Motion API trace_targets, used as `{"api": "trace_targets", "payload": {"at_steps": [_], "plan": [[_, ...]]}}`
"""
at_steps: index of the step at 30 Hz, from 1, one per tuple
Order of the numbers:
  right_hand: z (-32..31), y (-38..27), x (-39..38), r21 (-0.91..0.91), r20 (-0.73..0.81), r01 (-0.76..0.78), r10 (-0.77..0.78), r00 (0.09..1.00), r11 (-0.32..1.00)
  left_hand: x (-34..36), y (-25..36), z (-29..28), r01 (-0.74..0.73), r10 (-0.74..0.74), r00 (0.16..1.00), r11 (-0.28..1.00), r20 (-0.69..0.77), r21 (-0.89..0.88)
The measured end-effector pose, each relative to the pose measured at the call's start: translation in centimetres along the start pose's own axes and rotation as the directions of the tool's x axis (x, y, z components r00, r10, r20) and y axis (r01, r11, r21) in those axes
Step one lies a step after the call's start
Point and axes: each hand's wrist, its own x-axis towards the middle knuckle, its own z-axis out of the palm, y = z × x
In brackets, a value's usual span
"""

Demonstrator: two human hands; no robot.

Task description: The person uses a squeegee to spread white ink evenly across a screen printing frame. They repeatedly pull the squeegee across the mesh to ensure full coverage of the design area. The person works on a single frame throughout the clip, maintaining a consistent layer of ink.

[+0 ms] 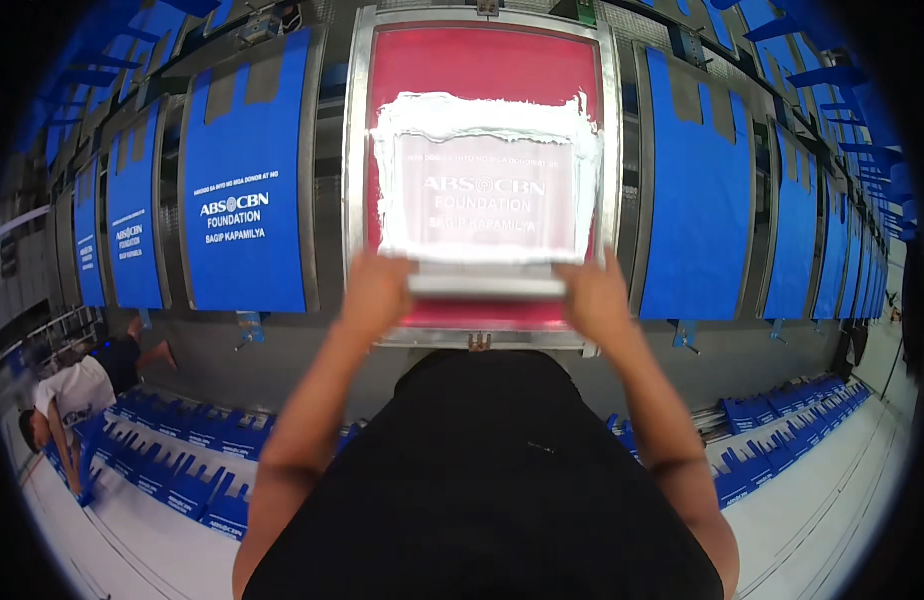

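Both my hands grip the ends of a metal-edged squeegee [487,286], which lies level across the near part of a printing screen. My left hand [379,292] is closed round its left end and my right hand [592,298] round its right end, both slightly blurred. The screen's metal frame [360,130] surrounds a red mesh [482,62]. White ink [482,116] forms a thick band across the mesh and smears down both sides. Between the band and the squeegee, pale lettering shows through the thinly coated middle of the mesh.
To the left, a blue bag [247,170] with white print lies flat on a board, with more printed bags beyond. Unprinted blue bags [697,190] lie to the right. Blue bags [172,470] line the floor behind. At the lower left a person [77,390] bends over the bags.
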Motion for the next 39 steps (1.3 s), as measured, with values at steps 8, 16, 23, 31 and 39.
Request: {"api": "trace_targets", "payload": {"at_steps": [8,16,23,31,39], "plan": [[-0.3,3.8,11.1,-0.004,-0.18,-0.052,0.051,0.982,0.999,11.8,-5.0,0.7,-0.045,0.056,0.987,0.996,-0.15,0.075],[-11.3,6.7,17.4,0.044,-0.116,0.008,-0.002,0.993,0.999,17.6,-3.7,-6.6,-0.001,0.036,0.92,0.996,-0.39,0.09],[-12.7,8.1,21.5,0.042,-0.126,0.08,-0.074,0.989,0.996,-1.1,0.8,1.1,0.327,-0.188,0.932,0.801,0.309,-0.501],[-11.2,4.9,22.6,0.022,-0.112,0.134,-0.131,0.985,0.991,-11.1,5.4,17.6,0.518,0.054,0.842,0.2,0.537,-0.832],[-9.8,1.4,19.7,0.0,-0.241,0.103,-0.1,0.965,0.995,-11.6,7.5,12.9,0.489,0.05,0.861,0.2,0.507,-0.849]]}}
